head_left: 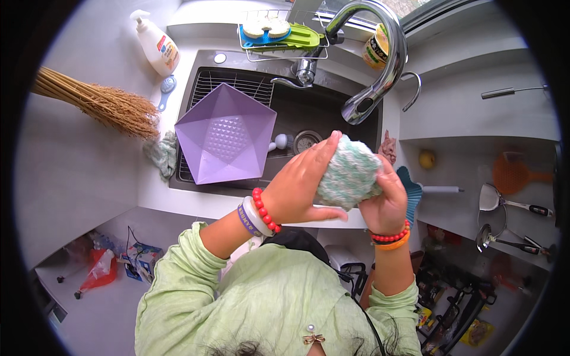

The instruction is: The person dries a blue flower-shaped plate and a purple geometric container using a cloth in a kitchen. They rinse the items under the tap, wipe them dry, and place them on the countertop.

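Both my hands hold a bunched green-and-white knitted cloth (349,172) just in front of the sink. My left hand (303,184) presses on the cloth's left side, its thumb stretched out below. On the right edge of the cloth, my right hand (386,191) has its fingers curled around it. A lilac five-sided basin (225,138) rests over the left part of the dark sink (307,107), partly on a wire rack (200,86). Beside the basin lies a white-handled brush (281,141), near the drain strainer (306,141).
The chrome faucet (378,95) arches over the sink, close above the cloth. A wire caddy (285,57) with sponges stands behind. At left are a pump bottle (158,49), a straw broom (107,107) and a crumpled cloth (162,155). Utensils (494,198) hang at right.
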Available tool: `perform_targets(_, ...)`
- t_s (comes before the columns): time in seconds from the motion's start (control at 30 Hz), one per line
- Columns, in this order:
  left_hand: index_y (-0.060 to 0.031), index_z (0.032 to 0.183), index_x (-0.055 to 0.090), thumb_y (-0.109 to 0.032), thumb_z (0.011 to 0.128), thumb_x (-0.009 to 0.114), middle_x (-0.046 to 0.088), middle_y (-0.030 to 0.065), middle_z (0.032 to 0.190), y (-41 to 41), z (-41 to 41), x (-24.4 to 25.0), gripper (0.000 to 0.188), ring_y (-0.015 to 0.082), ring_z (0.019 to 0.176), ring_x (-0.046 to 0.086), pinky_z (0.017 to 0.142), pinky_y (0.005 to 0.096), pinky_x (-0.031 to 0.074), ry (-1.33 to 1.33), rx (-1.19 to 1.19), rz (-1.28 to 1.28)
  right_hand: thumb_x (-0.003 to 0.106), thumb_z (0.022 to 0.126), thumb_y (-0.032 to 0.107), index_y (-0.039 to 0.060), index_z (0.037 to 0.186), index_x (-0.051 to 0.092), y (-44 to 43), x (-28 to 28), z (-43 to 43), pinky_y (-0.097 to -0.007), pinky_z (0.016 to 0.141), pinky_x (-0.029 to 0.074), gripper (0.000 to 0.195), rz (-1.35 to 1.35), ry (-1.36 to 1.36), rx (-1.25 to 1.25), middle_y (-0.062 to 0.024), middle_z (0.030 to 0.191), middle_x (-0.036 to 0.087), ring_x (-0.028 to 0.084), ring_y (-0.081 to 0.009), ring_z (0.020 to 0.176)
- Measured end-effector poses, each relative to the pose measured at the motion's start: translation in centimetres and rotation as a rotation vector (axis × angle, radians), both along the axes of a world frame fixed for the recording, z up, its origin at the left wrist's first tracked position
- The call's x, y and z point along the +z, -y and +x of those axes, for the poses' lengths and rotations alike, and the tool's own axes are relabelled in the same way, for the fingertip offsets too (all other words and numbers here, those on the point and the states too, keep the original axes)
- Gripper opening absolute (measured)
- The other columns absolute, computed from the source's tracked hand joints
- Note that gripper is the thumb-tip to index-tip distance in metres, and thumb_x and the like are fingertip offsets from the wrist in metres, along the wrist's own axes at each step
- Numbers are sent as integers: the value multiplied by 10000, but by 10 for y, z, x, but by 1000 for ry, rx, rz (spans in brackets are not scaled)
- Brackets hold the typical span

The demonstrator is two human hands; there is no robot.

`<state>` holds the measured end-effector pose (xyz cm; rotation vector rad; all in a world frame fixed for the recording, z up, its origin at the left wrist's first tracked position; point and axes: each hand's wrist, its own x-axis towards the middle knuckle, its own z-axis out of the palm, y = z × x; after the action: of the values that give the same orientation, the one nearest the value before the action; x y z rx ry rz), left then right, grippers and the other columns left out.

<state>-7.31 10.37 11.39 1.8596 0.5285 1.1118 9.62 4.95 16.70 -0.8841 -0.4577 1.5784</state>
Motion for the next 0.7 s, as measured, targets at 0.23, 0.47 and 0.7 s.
perform_targets(0.23,-13,1146,457,73,698,577,560,168,1051,-14,-19,-24,471,346,997,545,839,371,446,-128,-95,-354,431,819,-46,0,975,545,6,-40,1,-326,866,457,198,110,562,-6,-102,1049,569,561,-203,979)
perform_targets(0.47,15,1147,460,-1,693,551,546,158,986,-2,-16,-25,463,310,892,547,776,379,458,-448,65,249,396,952,328,35,1242,430,12,-53,-22,-415,883,473,414,-299,-189,225,-129,1153,533,564,-255,1027)
perform_targets(0.7,3,1178,444,-70,721,554,504,88,865,7,-29,-36,477,246,789,515,700,351,430,-508,30,383,428,950,175,2,1229,423,28,-66,-27,-362,867,488,329,-179,286,320,-69,1155,524,552,-158,1018)
